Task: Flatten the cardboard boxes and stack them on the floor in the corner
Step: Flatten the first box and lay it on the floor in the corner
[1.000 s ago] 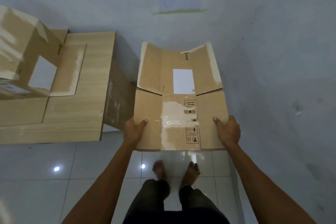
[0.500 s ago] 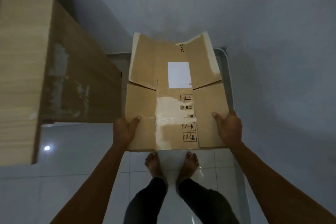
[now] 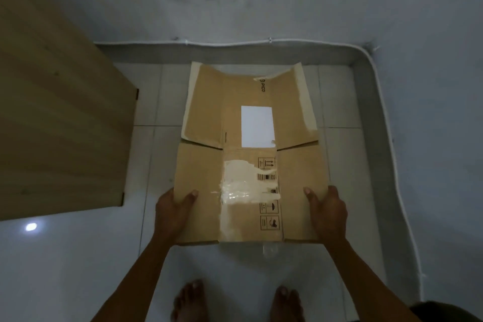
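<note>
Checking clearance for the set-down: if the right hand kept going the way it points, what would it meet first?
The right hand points toward the far wall. Probably nothing blocks it before that; only floor lies below. Depth unclear.

left hand and right hand gripping, arms extended, thumbs on top

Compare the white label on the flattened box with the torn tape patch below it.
The white label is a clean, sharp-edged rectangle; the tape patch is ragged and irregular. The label looks matte and plain white; the patch is glossy and off-white. Both sit on the centre panel of the flattened box.
</note>
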